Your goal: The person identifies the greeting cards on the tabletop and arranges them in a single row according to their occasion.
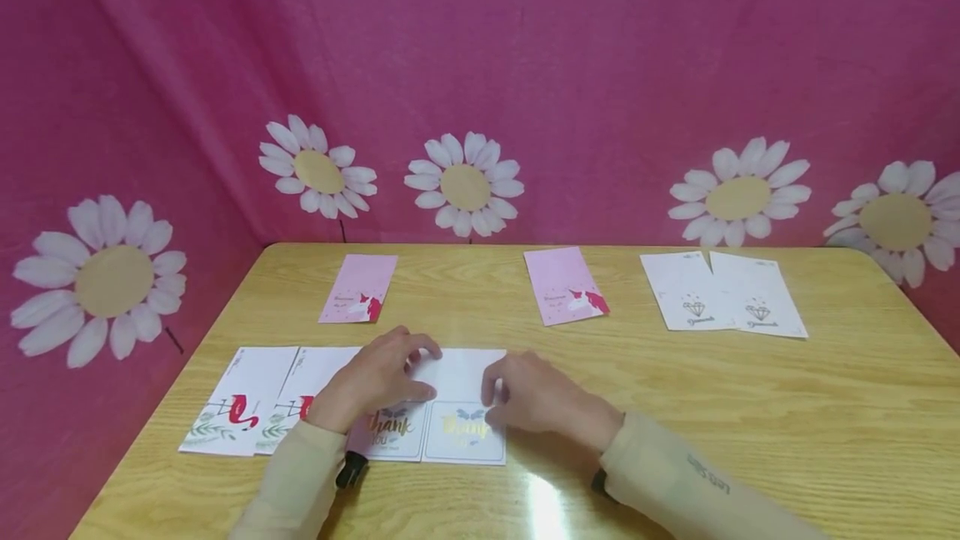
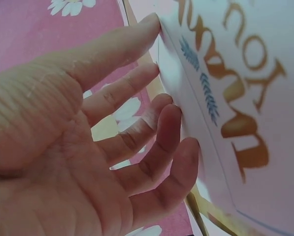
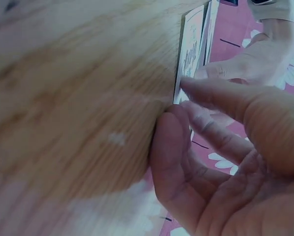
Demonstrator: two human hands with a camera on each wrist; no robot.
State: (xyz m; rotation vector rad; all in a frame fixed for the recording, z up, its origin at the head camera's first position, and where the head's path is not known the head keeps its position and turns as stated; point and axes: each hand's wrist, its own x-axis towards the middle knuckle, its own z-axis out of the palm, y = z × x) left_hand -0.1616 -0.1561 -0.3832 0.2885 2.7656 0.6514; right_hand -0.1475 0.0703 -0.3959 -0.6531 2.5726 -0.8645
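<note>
Two white "Thank You" cards with gold lettering, a left one [image 1: 401, 442] and a right one [image 1: 463, 448], lie side by side at the near middle of the table. Over the upper part of the left card hangs my left hand [image 1: 378, 382], its fingers spread and loosely bent. In the left wrist view those fingertips [image 2: 186, 152] touch or nearly touch the card [image 2: 279, 123]. My right hand [image 1: 540, 398] is at the right card's right edge. Its thumb [image 3: 206, 91] touches the card, and bent fingers rest on the table beside the edge.
Two flamingo cards, one [image 1: 255, 373] beside the other [image 1: 322, 363], lie left of the left hand, partly under that forearm. Farther back are a pink unicorn card [image 1: 363, 277], another pink unicorn card [image 1: 558, 273], and two white diamond cards [image 1: 675, 277] [image 1: 750, 282]. A pink flowered cloth [image 1: 585, 107] hangs behind the table.
</note>
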